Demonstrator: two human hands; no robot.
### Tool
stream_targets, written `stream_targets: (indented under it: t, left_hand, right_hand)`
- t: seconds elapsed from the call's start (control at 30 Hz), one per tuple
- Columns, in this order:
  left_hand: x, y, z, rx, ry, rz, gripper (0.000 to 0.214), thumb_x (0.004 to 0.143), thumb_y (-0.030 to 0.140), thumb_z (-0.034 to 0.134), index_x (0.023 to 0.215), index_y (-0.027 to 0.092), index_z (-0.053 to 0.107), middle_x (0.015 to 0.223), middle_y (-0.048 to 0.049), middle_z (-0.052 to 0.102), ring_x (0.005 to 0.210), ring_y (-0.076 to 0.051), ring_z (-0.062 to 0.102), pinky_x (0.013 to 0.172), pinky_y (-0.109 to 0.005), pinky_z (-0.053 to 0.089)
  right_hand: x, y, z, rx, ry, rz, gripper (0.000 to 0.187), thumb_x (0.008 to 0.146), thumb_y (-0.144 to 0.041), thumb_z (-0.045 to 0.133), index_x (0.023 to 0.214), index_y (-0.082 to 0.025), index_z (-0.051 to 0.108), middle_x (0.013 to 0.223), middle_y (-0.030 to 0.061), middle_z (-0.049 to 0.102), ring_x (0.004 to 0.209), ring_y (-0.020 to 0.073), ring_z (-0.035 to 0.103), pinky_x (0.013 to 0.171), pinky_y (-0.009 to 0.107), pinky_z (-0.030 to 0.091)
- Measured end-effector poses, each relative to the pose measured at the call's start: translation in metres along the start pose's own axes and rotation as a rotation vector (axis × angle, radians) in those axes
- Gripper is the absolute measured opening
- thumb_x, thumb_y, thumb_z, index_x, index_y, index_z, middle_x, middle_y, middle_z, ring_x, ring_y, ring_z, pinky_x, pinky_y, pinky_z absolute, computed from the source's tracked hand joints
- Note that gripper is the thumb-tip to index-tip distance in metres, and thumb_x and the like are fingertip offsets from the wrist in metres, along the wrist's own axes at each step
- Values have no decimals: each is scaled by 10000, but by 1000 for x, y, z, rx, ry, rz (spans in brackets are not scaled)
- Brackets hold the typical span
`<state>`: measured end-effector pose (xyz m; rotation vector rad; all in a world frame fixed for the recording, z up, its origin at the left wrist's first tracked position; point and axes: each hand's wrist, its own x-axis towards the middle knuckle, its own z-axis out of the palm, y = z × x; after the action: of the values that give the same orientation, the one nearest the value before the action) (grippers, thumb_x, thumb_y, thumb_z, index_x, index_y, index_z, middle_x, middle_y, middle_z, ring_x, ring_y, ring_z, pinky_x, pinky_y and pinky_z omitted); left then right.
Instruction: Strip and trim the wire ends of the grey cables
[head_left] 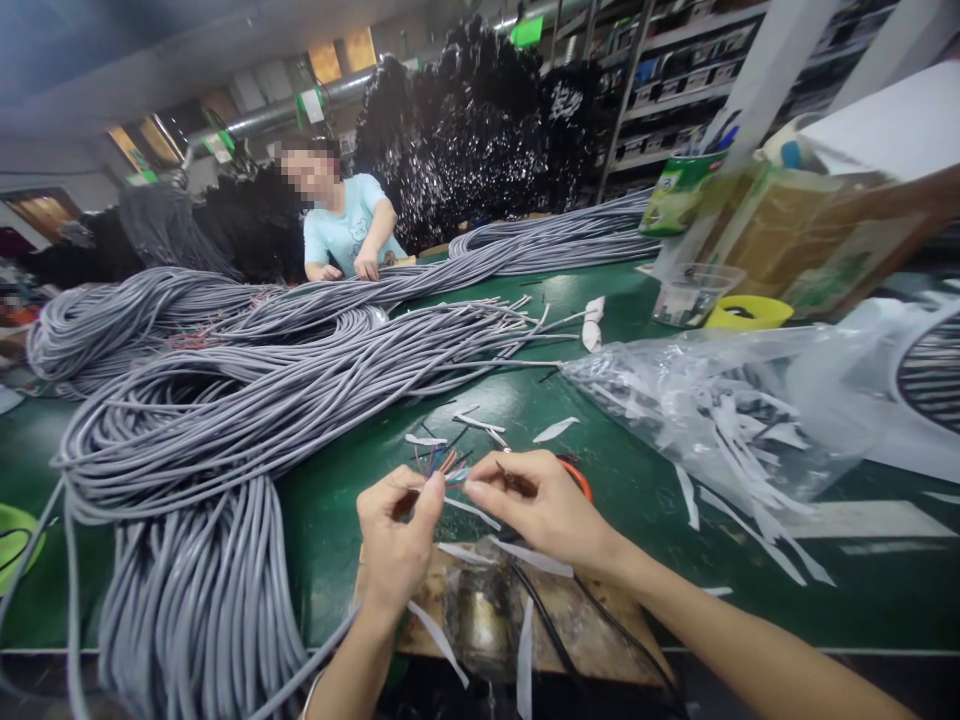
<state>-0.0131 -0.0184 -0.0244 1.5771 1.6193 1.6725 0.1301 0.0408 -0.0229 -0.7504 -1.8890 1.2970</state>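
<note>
My left hand (401, 525) is closed in a pinch at the thin coloured wires (448, 466), which fan out in blue, orange, red and teal beyond the thumb. Just to its right, my right hand (536, 500) pinches the ends of these same wires between thumb and forefinger. An orange loop (577, 478), partly hidden behind the right hand, lies on the table. Below both hands is a wooden board (600, 625) carrying a worn metal block (484, 610) and black cords. A grey cable (315, 660) runs up toward my left wrist.
Large coils of grey cable (225, 400) cover the left of the green table (622, 500). Scraps of white strip lie around a clear plastic bag (697, 400) at right. Behind it stand a yellow ring (750, 312) and a clear tub (694, 290). Across the table a person (352, 225) handles cable.
</note>
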Motion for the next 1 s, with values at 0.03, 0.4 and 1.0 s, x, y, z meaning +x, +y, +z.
stream_targets:
  t: [0.03, 0.4, 1.0]
  left_hand:
    - [0, 0, 0, 3, -2, 4, 364, 784, 288, 558, 459, 142, 481, 449, 49, 354, 423, -62, 301, 419, -194, 260]
    - [-1, 2, 0, 46, -66, -8, 309, 776, 303, 573, 520, 130, 580, 467, 21, 474, 442, -74, 385, 437, -188, 309]
    - [0, 1, 2, 5, -63, -124, 279, 743, 326, 571, 553, 123, 550, 479, 39, 381, 442, -61, 311, 417, -175, 259]
  right_hand:
    - [0, 0, 0, -4, 3, 3, 331, 770, -408, 514, 679, -111, 626, 494, -30, 392, 451, 68, 260, 414, 208, 207]
    - [-1, 2, 0, -32, 37, 3, 332, 773, -412, 506, 677, -115, 620, 506, -23, 408, 453, 71, 273, 414, 209, 218]
    - [-3, -2, 2, -8, 24, -75, 270, 769, -334, 509, 608, -124, 563, 447, -57, 339, 397, 44, 236, 369, 189, 177]
